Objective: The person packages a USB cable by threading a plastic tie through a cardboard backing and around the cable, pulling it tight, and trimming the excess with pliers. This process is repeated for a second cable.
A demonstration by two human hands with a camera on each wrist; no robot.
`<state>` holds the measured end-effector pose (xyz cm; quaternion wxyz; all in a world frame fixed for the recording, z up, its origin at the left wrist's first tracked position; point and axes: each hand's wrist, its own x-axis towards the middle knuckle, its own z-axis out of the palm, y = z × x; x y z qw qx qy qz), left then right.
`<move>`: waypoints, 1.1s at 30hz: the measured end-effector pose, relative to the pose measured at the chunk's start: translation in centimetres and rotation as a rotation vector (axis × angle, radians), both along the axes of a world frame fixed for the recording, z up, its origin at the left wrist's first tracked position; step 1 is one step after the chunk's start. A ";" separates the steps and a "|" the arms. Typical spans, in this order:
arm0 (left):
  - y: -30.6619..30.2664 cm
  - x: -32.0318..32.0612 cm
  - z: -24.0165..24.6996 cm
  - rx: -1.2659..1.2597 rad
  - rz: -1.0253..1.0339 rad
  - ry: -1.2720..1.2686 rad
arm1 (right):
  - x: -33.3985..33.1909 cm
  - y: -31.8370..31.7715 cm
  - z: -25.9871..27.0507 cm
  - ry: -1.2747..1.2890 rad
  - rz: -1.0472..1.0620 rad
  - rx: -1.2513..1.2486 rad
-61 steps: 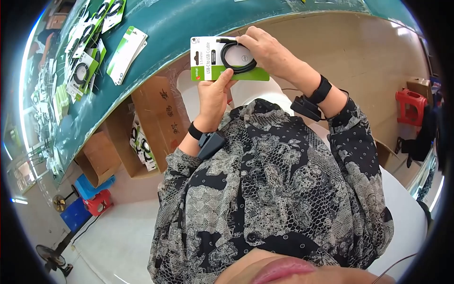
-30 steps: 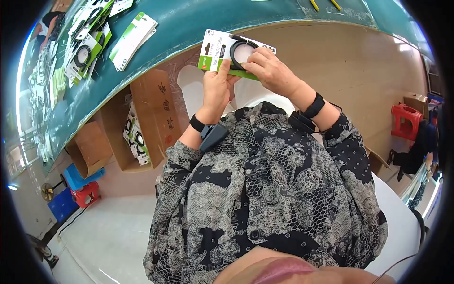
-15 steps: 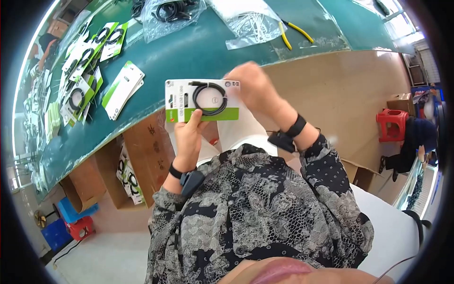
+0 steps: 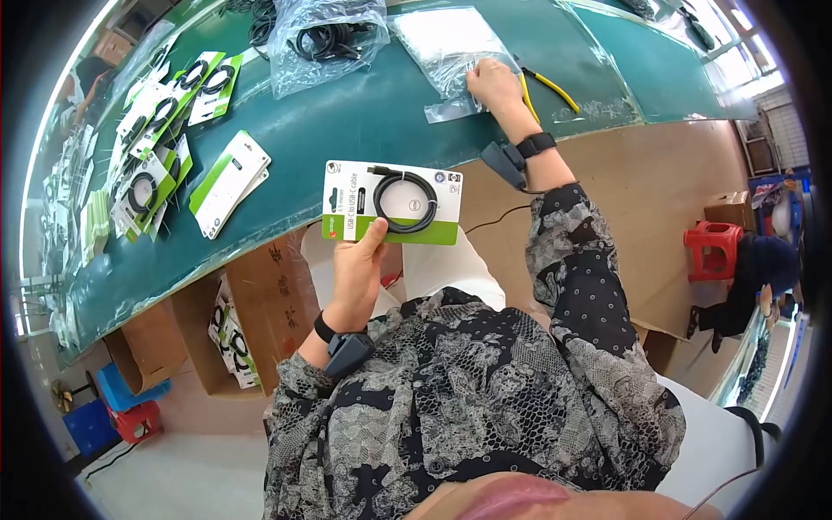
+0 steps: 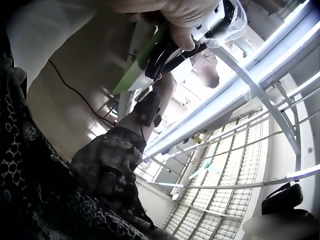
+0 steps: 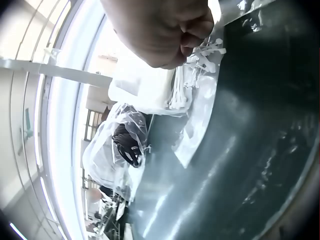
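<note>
Quick log from my end: left hand (image 4: 355, 277) has the card (image 4: 367, 201), gripped at its near long edge, thumb pressed on the front; fingers behind are mostly hidden from me. Card is held up by the near edge of the table (image 4: 295, 139), printed front turned to the head camera. Long axis runs side to side, crosswise to the left forearm, a bit more of it lying right of the thumb than left. Coil (image 4: 432, 204) sits on that front, forward and right of the thumb tip. Right hand (image 4: 498, 85) is well apart, forward and right over the table, at the near end of the bag (image 4: 438, 35). Right wrist view gives me bent fingers right up against the ties (image 6: 178, 92), ends fanned out; whether any is pinched I can't tell, fingertips don't show well enough. Pliers (image 4: 555, 91) just beside that hand, on its right. Relation I'd flag: ties to coil is a diagonal, back and leftward from the right hand, and the coil lies on the card's right-hand part, the side facing it. Left is the nearer hand to the card, by far.
</note>
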<state>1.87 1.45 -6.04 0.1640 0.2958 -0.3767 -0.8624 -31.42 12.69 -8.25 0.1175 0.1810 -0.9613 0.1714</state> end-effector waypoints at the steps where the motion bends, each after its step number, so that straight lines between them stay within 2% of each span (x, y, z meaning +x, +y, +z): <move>1: -0.6 0.3 -0.6 0.029 -0.055 0.016 | -0.3 0.2 0.3 -0.071 0.038 -0.042; 3: -1.4 0.9 -1.5 0.088 -0.166 0.049 | -0.7 0.8 1.0 -0.213 0.113 -0.125; 8: -0.8 0.2 -0.1 0.057 -0.123 0.031 | -0.5 2.6 1.8 -0.457 0.077 -0.227; 11: -1.3 -0.2 -0.5 0.064 -0.114 0.105 | 1.1 4.4 1.9 -0.612 0.118 -0.516; 16: -1.4 -0.9 0.3 0.051 -0.105 0.140 | 2.6 6.5 2.7 -0.839 0.198 -0.532; 19: -1.8 -1.1 0.4 0.100 -0.142 0.218 | 5.4 7.7 4.9 -0.656 0.164 -0.164; 20: -1.7 -1.3 0.5 0.100 -0.137 0.213 | 6.1 8.5 4.8 -0.663 0.168 -0.162; 22: -1.8 -1.3 0.7 0.254 -0.176 0.323 | 7.6 10.2 4.1 -0.459 0.380 -0.161; 24: -2.4 -0.3 1.0 0.306 -0.160 0.359 | 11.1 10.8 3.5 -0.578 0.469 -0.440; 26: -2.1 -0.1 1.2 0.573 -0.147 0.406 | 15.9 10.6 3.9 -0.647 0.497 -0.638; 27: -1.8 -0.1 1.4 0.709 -0.146 0.434 | 18.2 10.5 3.9 -0.656 0.506 -0.643; 28: -1.7 0.0 1.6 0.701 -0.136 0.431 | 20.4 10.1 4.0 -0.645 0.495 -0.717; 29: -1.6 0.1 1.9 0.848 -0.155 0.459 | 22.1 9.6 4.0 -0.633 0.481 -0.793; 31: -1.5 0.2 2.4 1.141 -0.195 0.511 | 24.4 8.4 4.9 -0.575 0.494 -0.778; 33: -1.1 0.4 2.6 1.175 -0.201 0.513 | 25.5 7.6 5.7 -0.443 0.505 -0.728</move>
